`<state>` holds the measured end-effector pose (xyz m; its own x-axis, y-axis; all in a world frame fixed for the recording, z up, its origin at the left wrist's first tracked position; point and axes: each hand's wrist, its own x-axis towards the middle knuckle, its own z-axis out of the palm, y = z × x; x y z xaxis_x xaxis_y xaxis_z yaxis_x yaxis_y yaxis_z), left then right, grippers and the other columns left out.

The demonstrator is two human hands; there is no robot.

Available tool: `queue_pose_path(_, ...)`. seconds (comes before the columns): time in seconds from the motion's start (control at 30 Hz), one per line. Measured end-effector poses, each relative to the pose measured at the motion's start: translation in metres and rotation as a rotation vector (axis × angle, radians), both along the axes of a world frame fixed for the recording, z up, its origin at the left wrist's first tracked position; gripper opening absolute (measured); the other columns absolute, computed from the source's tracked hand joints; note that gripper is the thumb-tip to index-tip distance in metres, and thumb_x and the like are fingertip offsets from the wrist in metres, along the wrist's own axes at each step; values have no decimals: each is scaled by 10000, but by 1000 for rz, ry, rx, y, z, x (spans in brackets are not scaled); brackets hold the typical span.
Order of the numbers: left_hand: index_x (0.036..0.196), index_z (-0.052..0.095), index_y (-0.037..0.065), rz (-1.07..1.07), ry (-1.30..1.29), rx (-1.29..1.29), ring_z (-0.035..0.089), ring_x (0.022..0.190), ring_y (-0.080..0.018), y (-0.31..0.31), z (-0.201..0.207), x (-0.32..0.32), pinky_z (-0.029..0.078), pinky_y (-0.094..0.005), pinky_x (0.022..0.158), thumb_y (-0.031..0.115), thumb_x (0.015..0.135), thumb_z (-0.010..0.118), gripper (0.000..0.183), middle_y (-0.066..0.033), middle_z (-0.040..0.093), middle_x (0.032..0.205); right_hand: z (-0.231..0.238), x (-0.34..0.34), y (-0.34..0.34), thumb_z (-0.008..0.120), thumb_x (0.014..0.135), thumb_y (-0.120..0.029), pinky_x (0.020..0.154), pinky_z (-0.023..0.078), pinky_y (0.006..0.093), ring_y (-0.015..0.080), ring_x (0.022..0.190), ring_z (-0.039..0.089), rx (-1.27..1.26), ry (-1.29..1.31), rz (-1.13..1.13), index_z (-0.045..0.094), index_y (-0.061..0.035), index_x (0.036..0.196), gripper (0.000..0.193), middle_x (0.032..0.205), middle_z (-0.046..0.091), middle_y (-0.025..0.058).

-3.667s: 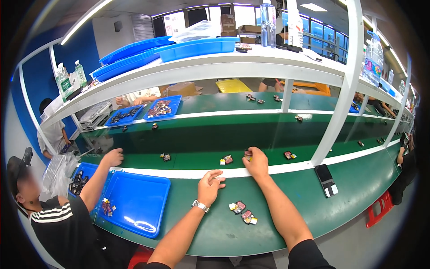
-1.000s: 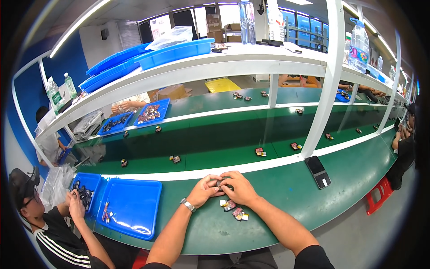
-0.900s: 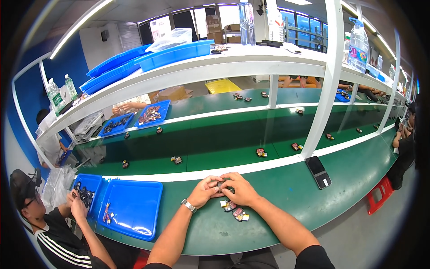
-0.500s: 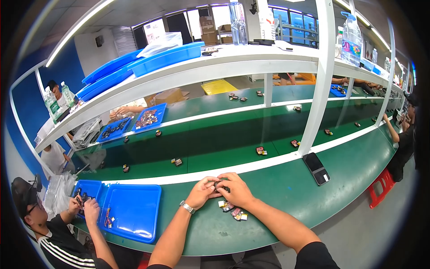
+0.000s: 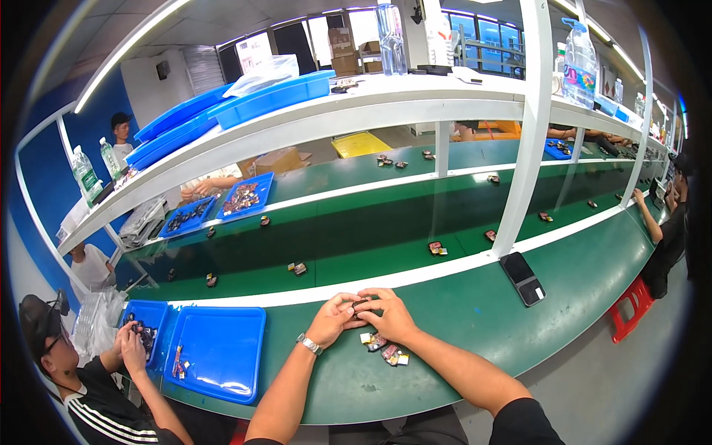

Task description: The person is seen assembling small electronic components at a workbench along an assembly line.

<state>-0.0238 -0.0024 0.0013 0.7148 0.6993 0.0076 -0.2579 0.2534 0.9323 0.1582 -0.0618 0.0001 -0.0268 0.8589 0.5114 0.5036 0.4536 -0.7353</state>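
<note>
Close together over the green bench (image 5: 445,334), my left hand (image 5: 330,320) and my right hand (image 5: 390,316) pinch one small dark part (image 5: 361,305) between their fingertips. The fingers cover most of it, so its exact kind is unclear. My left wrist wears a metal-banded watch (image 5: 309,343). Just below my right hand lie small electronic assemblies, one (image 5: 375,342) partly beside another (image 5: 394,356), each dark with reddish and yellow-white patches.
To the left stands a blue tray (image 5: 222,315) with a few parts, beside a co-worker (image 5: 96,393) handling dark pieces over another blue tray. A phone-like black device (image 5: 523,279) lies at right. Beyond a white rail, assemblies sit on a green conveyor (image 5: 348,252). A white post (image 5: 525,141) supports the shelf.
My hands stay almost in place around the dark part. Assemblies on the conveyor have shifted slightly right. The co-worker's hands have come together over their tray.
</note>
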Motion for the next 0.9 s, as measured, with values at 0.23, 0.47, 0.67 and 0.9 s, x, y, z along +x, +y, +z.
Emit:
queue_pose_path(0.23, 1157, 484, 52, 60, 13, 39, 595, 1150, -237, -1, 1, 0, 535, -397, 956, 122, 953, 588, 239, -160, 543, 1323, 8, -3, -2, 712, 792, -115, 1005, 437, 393, 271, 1186, 509, 43, -48, 13, 750, -124, 959, 171, 1288, 583, 55)
queue_pose_path(0.47, 1155, 479, 44, 147, 50, 64, 596, 1145, -230, -1, -2, 4, 535, -389, 955, 53, 969, 521, 191, -152, 548, 1316, 1, -8, 1, 685, 797, -80, 1054, 401, 420, 306, 1262, 466, 49, -14, 36, 739, -117, 996, 209, 1332, 550, 82)
queue_pose_path(0.67, 1213, 445, 26, 160, 1, 26, 611, 1107, -227, -2, 1, 4, 538, -387, 956, 24, 995, 436, 219, -142, 587, 1231, 8, -8, 1, 662, 813, -63, 1036, 417, 410, 300, 1243, 485, 88, -74, 19, 695, -64, 1021, 211, 1330, 545, 106)
queue_pose_path(0.9, 1219, 440, 35, 146, 33, -2, 623, 1074, -213, -5, 4, 4, 537, -397, 950, 57, 989, 476, 233, -123, 623, 1153, 21, -11, -5, 685, 779, -42, 739, 524, 340, 249, 906, 596, 252, -107, -114, 665, -54, 901, 124, 1009, 606, 59)
